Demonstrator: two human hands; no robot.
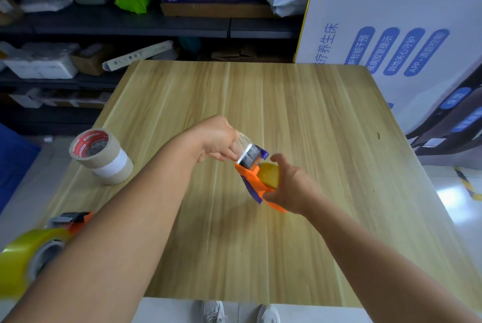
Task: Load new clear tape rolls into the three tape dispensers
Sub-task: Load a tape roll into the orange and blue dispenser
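Wooden counter (300,119), with two stacked tape rolls (101,157) at its left edge. Above its centre, my right hand (288,187) grips the orange dispenser (257,180); my left hand (221,140) pinches the clear tape end (243,143) at its blade.

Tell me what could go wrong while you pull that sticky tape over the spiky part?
The left hand pinches the clear tape end right by the serrated blade, so its fingers could get scratched. The loose tape could fold and stick to itself. The right hand holds the orange dispenser up off the table, so it might slip and drop.
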